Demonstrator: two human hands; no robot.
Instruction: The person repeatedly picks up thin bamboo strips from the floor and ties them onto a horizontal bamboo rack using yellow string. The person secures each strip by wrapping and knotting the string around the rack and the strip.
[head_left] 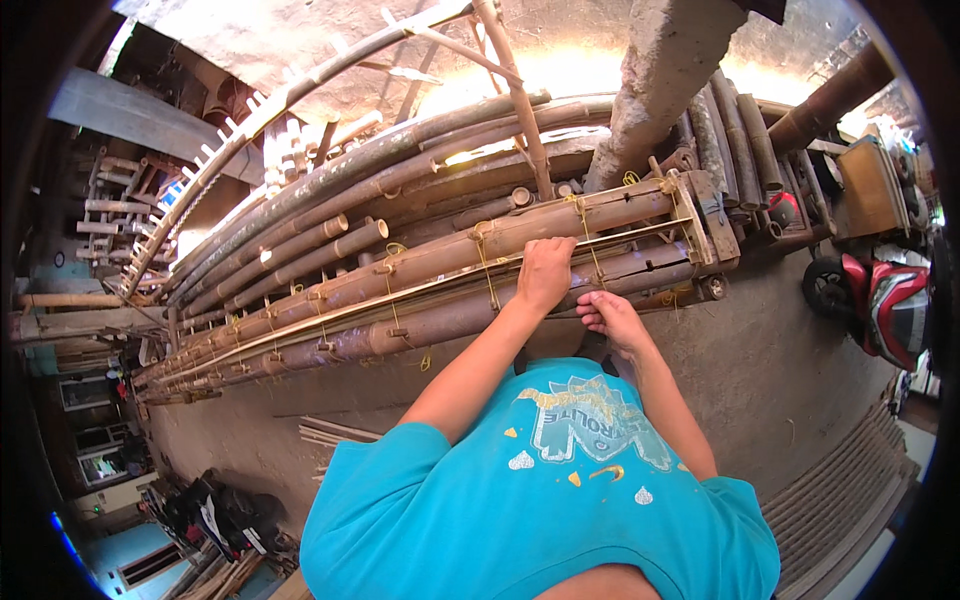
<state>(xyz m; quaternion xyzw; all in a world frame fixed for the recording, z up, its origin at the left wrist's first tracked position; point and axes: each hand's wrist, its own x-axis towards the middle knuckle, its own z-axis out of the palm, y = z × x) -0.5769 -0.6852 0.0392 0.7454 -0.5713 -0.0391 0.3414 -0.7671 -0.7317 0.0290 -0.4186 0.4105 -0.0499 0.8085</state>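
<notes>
Two long bamboo poles run side by side in front of me, an upper pole (520,228) and a lower pole (440,322). Thin bamboo strips (400,295) lie lengthwise between them, and loops of yellow cord (484,262) cross the gap. My left hand (545,272) is closed over the strips between the poles; its fingertips are hidden. Beside the lower pole, to the right, my right hand (612,320) has thumb and fingers pinched together. What either hand grips is too small or covered to make out. A wooden end block (708,218) joins the poles at their right end.
Stacked bamboo poles (330,190) lie beyond the frame, with a slanted concrete post (655,90) behind its right end. A red motorbike (885,310) stands at the right. Slatted bamboo (840,500) lies at lower right, and dark clutter (215,510) at lower left.
</notes>
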